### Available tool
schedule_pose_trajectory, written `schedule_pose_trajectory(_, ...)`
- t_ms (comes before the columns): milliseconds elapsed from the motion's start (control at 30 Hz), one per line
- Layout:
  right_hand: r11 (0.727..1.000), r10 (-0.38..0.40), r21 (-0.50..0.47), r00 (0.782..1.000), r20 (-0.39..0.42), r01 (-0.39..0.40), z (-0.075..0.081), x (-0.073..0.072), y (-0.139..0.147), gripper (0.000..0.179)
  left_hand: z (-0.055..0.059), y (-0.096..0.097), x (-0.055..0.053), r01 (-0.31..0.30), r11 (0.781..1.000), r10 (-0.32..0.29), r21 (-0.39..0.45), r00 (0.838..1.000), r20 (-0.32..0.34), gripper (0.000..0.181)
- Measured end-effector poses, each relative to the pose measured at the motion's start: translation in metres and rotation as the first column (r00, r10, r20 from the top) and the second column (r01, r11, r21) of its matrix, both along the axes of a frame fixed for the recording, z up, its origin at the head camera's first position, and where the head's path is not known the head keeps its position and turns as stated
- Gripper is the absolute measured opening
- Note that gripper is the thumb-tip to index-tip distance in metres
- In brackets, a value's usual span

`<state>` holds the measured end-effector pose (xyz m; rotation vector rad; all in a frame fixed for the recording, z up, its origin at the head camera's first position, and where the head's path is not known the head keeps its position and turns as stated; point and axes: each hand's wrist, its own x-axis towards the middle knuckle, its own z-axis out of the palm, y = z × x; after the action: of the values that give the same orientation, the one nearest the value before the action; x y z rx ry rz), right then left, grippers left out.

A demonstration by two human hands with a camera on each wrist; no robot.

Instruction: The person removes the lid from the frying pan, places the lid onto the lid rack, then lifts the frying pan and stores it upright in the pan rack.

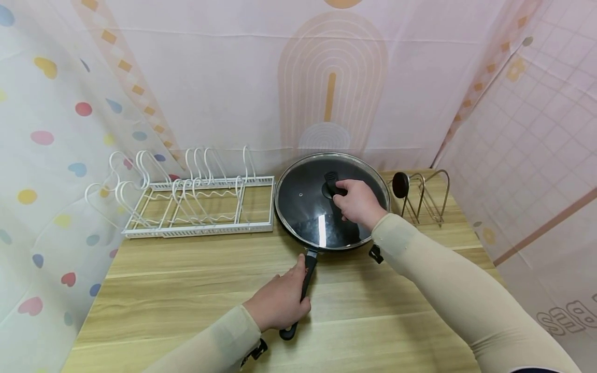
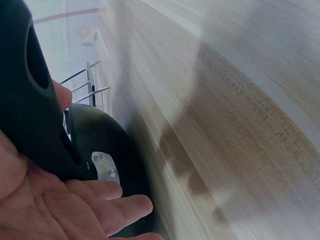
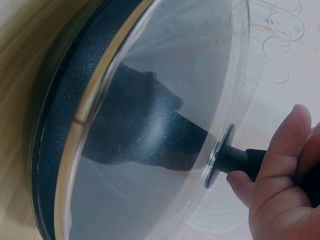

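A black frying pan [image 2: 112,130] lies on the wooden table under a glass lid [image 1: 303,217] with a metal rim. The lid covers the pan's mouth. My right hand [image 1: 358,203] grips the black lid knob [image 1: 331,184], thumb and fingers around its stem. Toward the front runs the pan's black handle [image 1: 308,274]. My left hand [image 1: 282,298] holds it from the left, thumb across it. In the left wrist view, several of that hand's fingers [image 2: 125,210] extend loosely below the handle, close to the table.
A white wire dish rack [image 1: 242,228] with curved dividers stands just left of the pan. To the right is a small metal wire rack [image 1: 422,191] with a dark round disc [image 1: 400,185] at its left end. Patterned curtains [image 1: 224,83] hang around the table [image 1: 186,280].
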<state>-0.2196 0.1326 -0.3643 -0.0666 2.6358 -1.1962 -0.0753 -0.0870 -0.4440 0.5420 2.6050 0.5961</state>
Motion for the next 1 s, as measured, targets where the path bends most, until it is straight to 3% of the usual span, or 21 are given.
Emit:
schedule_pose_trajectory(667, 0.999, 0.014, 0.05, 0.998, -0.054, -0.011, 0.012, -0.003, 0.009, 0.052, 0.001, 0.0, 0.0, -0.002, 1.0, 0.002, -0.003, 1.0, 0.021, 0.091)
schedule_pose_trajectory(1000, 0.999, -0.017, 0.032, 0.998, -0.058, 0.019, 0.018, -0.002, 0.014, 0.052, 0.002, 0.002, 0.0, -0.004, 1.0, 0.004, 0.007, 1.0, 0.013, 0.09)
